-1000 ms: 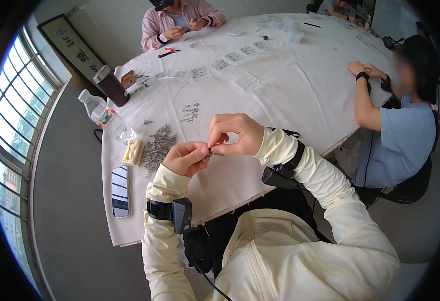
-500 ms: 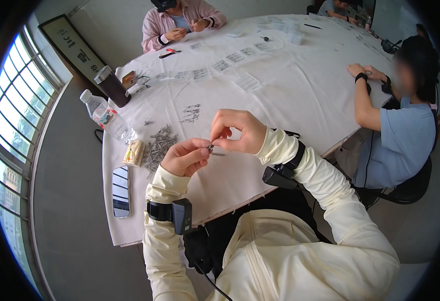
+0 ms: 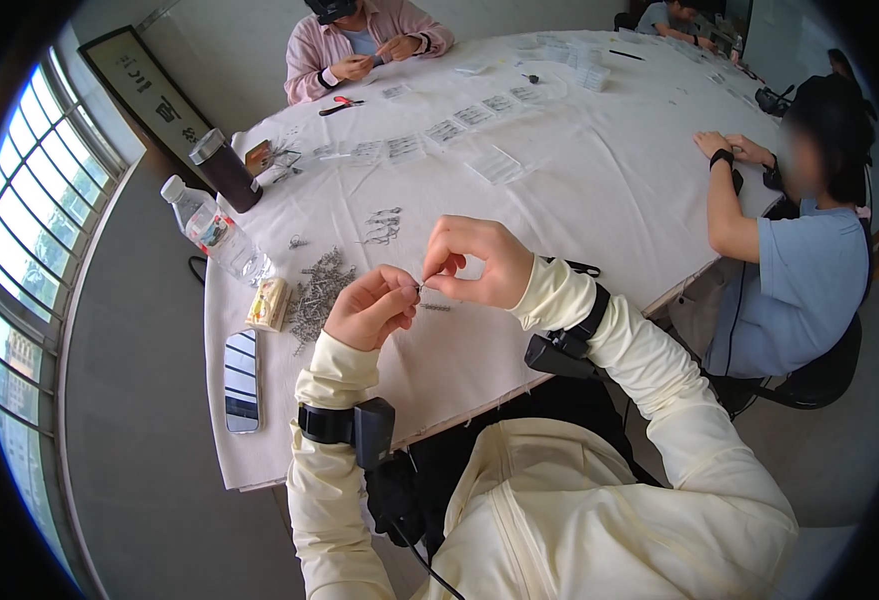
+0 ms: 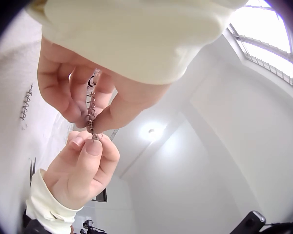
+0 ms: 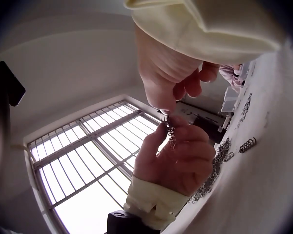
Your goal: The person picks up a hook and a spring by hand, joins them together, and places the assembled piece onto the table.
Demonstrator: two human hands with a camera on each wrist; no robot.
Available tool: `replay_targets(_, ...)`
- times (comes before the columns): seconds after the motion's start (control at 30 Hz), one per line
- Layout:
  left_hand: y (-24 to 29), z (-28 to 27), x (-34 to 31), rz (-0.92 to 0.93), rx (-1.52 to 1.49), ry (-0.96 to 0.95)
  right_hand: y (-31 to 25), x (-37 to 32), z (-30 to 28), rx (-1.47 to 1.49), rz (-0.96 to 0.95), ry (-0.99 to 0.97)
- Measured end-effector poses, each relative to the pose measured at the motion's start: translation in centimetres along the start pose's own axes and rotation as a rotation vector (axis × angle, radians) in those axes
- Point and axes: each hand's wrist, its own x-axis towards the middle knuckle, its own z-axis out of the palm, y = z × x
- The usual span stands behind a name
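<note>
In the head view my left hand (image 3: 371,308) and right hand (image 3: 479,262) meet over the near side of the table. My left thumb and fingers pinch a thin metal coil spring (image 4: 91,105), whose coils run up into the palm in the left wrist view. At the spring's lower end there, the thumb and forefinger of my right hand (image 4: 85,168) pinch its wire tip. From the right wrist view, the spring (image 5: 171,134) lies along the fingers of my left hand (image 5: 178,158), and the fingertips partly hide it.
A pile of springs (image 3: 321,295) lies left of my hands, beside a tissue pack (image 3: 266,304), phone (image 3: 241,382), water bottle (image 3: 209,228) and dark flask (image 3: 225,172). One loose spring (image 3: 437,307) lies below my right hand. Small wire pieces (image 3: 382,226) lie beyond. Other people sit around the table.
My left hand has turned slightly at the wrist and its fingers have shifted on the spring. My right hand has stayed nearly in place, still pinching.
</note>
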Motion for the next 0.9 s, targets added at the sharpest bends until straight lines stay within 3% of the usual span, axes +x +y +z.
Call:
replay_targets(0.57, -0.1, 0.9, 0.1, 0.096, 0.022, 0.077, 0.0, 0.1, 0.4, -0.075, -0.098, 0.019)
replay_targets(0.9, 0.1, 1.7, 0.1, 0.282, 0.332, 0.129, -0.3, 0.1, 0.2, -0.057, 0.080, -0.005)
